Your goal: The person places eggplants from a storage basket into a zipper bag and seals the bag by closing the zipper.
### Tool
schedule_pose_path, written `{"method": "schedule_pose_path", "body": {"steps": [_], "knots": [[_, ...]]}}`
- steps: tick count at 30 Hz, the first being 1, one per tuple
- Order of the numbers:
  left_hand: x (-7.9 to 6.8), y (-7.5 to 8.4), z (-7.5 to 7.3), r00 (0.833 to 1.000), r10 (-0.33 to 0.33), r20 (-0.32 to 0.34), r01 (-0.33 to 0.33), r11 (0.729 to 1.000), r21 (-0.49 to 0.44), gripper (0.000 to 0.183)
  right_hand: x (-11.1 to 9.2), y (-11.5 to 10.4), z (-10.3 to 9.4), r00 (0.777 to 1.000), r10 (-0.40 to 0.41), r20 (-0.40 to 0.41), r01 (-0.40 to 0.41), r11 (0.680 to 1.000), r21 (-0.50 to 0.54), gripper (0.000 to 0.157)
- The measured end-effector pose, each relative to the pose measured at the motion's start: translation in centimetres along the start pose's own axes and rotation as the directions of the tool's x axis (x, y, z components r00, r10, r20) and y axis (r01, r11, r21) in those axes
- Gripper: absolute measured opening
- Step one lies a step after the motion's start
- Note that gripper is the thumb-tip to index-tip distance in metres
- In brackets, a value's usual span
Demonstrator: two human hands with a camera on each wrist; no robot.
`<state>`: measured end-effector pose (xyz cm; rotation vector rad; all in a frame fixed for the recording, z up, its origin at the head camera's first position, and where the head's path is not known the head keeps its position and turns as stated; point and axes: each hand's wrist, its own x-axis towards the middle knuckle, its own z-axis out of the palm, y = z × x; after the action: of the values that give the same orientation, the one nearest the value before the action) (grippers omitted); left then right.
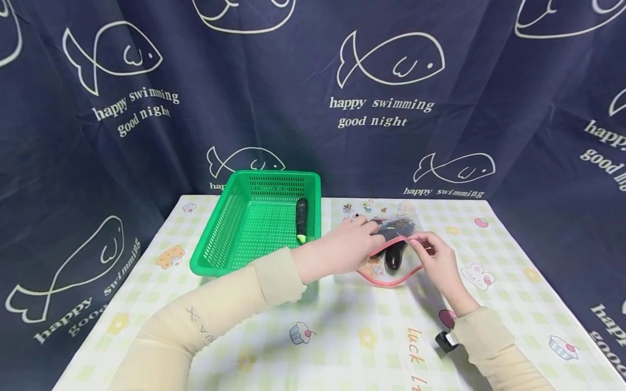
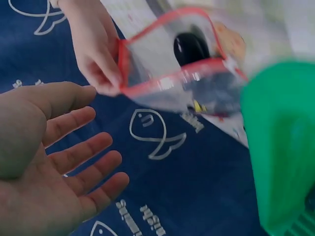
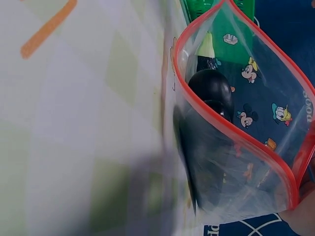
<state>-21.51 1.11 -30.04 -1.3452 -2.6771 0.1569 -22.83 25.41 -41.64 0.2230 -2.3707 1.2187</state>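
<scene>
A clear zip bag (image 1: 386, 283) with a red rim and cartoon prints lies on the table, its mouth spread wide. Inside it are dark, glossy eggplants (image 3: 211, 88); how many is hard to tell through the plastic. My right hand (image 1: 435, 260) pinches the rim at the right corner of the mouth. Close to the bag's left side is my left hand (image 1: 347, 247); the left wrist view shows its fingers (image 2: 88, 150) spread and relaxed, holding nothing. Another eggplant (image 1: 301, 217) with a green stem end lies along the right wall inside the green basket (image 1: 207, 269).
The plastic basket stands left of the bag at the back of the table. A patterned cloth (image 1: 274, 347) covers the table. Behind hangs a dark blue curtain (image 1: 303, 81) with fish drawings. A black strap piece (image 1: 445, 342) sits by the right wrist.
</scene>
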Motion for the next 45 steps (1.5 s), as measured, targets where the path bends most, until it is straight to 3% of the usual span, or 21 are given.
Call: {"method": "schedule_pose_path", "body": {"steps": [14, 23, 29, 36, 41, 45], "knots": [[-3.2, -5.2, -1.4, 0.995, -0.047, 0.085, 0.046, 0.999, 0.008, 0.040, 0.1, -0.1, 0.0, 1.000, -0.002, 0.002, 0.002, 1.000, -0.009, 0.013], [-5.0, -8.6, 0.2, 0.989, -0.050, 0.138, 0.052, 0.999, -0.008, 0.040, 0.2, 0.1, 0.1, 1.000, -0.022, -0.002, 0.022, 1.000, -0.006, 0.012], [-6.1, -10.7, 1.5, 0.978, -0.059, 0.199, 0.077, 0.993, -0.085, 0.043, 0.1, 0.1, -0.1, 1.000, -0.026, 0.002, 0.026, 1.000, 0.004, 0.011], [-7.2, -13.1, 3.6, 0.930, -0.122, 0.346, 0.184, 0.971, -0.152, 0.049, -0.1, 0.1, -0.4, 1.000, -0.005, 0.006, 0.005, 1.000, 0.009, 0.010], [-7.8, -14.3, 4.6, 0.901, -0.117, 0.418, 0.217, 0.956, -0.200, 0.055, 0.1, 0.2, -0.4, 1.000, -0.007, 0.006, 0.007, 1.000, 0.002, 0.009], [-7.9, -15.0, 5.5, 0.864, -0.109, 0.492, 0.245, 0.944, -0.222, 0.060, 0.1, -0.3, -0.6, 1.000, -0.014, 0.006, 0.014, 1.000, 0.005, 0.010]]}}
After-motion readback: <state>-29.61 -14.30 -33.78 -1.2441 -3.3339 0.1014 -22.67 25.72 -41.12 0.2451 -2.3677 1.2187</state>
